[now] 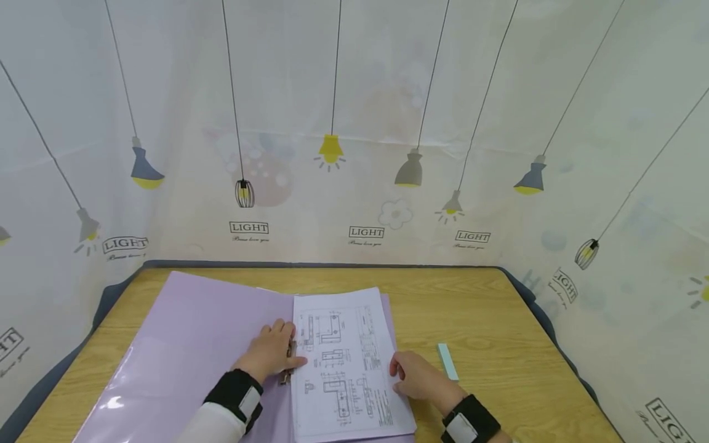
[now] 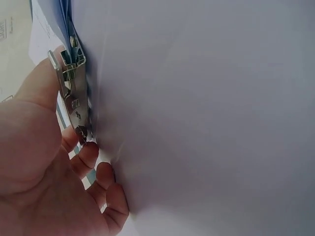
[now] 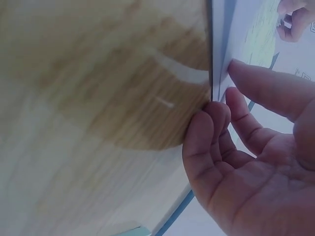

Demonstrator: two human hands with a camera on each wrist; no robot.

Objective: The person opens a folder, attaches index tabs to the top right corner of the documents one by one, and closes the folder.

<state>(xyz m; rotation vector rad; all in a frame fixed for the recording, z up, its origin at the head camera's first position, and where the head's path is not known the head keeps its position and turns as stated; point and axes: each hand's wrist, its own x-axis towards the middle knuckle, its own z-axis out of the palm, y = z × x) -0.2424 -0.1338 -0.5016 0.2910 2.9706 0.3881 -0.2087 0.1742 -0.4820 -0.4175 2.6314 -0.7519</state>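
A purple folder [image 1: 194,351] lies spread on the table, with a stack of printed drawing sheets [image 1: 340,332] on its right side. Along the fold is a metal clip [image 2: 75,98]. My left hand [image 1: 269,352] bends round this clip, its thumb reaching onto the sheets' left margin and its fingertips at the clip's other end. At the right edge of the stack, my right hand [image 1: 416,376] pinches the sheets, thumb on top and curled fingers at the edge. How many sheets it holds cannot be told.
A pale turquoise strip [image 1: 448,362] lies on the wooden table [image 1: 498,344], just beyond the right hand. Cloth hangings [image 1: 310,80] printed with lamps surround the table at the back and sides.
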